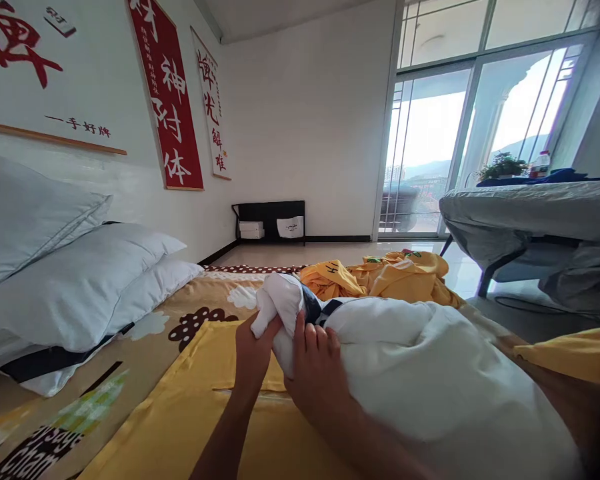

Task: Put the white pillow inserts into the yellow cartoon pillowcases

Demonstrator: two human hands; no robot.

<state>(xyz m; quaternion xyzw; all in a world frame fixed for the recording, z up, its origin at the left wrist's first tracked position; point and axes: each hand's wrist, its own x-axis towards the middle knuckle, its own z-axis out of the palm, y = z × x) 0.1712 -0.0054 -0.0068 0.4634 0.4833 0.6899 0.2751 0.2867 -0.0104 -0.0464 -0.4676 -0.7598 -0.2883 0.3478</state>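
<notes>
A bulky white duvet lies across the bed in front of me, one corner bunched up at its far left end. My left hand grips that white corner from below. My right hand presses and holds the same bunched cloth beside it, where a dark strip of fabric shows. Under my arms a yellow cover is spread flat on the patterned bed sheet. More yellow cloth is heaped at the far end of the bed.
Two white pillows are stacked at the left against the wall with red banners. A covered table stands at the right by the glass balcony doors. A black rack sits in the far corner.
</notes>
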